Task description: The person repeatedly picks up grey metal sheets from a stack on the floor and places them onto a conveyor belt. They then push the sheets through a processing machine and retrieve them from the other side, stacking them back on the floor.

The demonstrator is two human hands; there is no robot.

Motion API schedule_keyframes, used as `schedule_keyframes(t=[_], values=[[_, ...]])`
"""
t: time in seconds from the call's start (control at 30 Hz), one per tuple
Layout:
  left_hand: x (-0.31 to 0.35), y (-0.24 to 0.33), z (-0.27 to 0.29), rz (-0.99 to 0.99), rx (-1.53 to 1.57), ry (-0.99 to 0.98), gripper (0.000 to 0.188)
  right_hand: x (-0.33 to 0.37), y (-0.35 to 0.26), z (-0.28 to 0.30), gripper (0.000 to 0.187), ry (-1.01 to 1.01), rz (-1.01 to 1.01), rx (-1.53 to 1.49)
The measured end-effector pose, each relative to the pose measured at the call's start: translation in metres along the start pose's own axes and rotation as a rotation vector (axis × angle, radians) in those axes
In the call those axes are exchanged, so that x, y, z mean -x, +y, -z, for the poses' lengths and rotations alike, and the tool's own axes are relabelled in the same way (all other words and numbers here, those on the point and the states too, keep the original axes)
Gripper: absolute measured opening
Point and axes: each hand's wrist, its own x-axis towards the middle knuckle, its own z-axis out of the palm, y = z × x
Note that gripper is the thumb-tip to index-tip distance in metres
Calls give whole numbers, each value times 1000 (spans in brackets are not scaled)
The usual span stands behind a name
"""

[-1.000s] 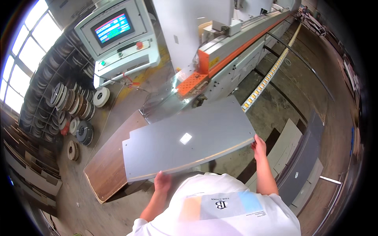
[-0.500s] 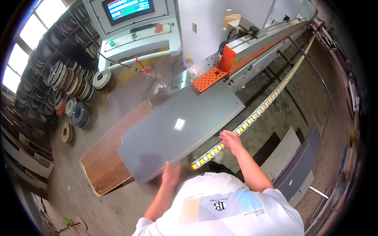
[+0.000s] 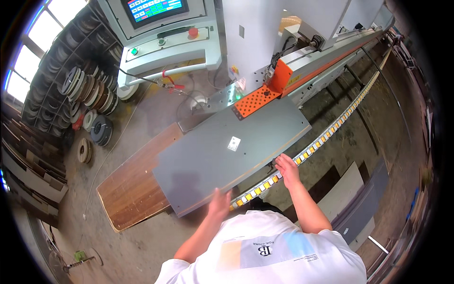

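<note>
Grey, flat oblong panel (image 3: pixel 213 156) with a white paper label (image 3: pixel 233 144) lies just beyond both hands, its left part over a brown wooden board (image 3: pixel 137 184). The left hand (image 3: pixel 219 204), blurred, and the right hand (image 3: pixel 289 171), fingers bent above a yellow-and-white roller rail (image 3: pixel 314 150), are at its near edge; whether either grips, I cannot tell. Far left of the left hand, a dark metal grid rack (image 3: pixel 100 46) holds round strip coils (image 3: pixel 46 92).
</note>
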Motion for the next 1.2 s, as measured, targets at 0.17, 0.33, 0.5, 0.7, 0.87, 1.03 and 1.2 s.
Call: schedule_keyframes(t=[0.17,0.33,0.5,0.7,0.87,1.03,1.2], values=[[-17,-26,-34,76,-43,-58,51,-18,-18,19,50,22,51,-5],[-25,-37,-56,216,-333,-166,48,-14,-29,30,46,14,87,43],[-2,12,-116,92,-781,-340,32,11,-12,71,34,79,64,107],[-73,179,-218,-598,-685,-177,22,85,38,141,28,258,-12,142],[-165,364,-253,-1498,-1335,212,48,135,93,183,21,356,-32,276],[-194,378,-313,-1359,-1690,219,45,231,148,212,20,462,-97,345],[-158,344,-324,-1235,-1742,32,42,309,205,221,18,484,-40,729]])
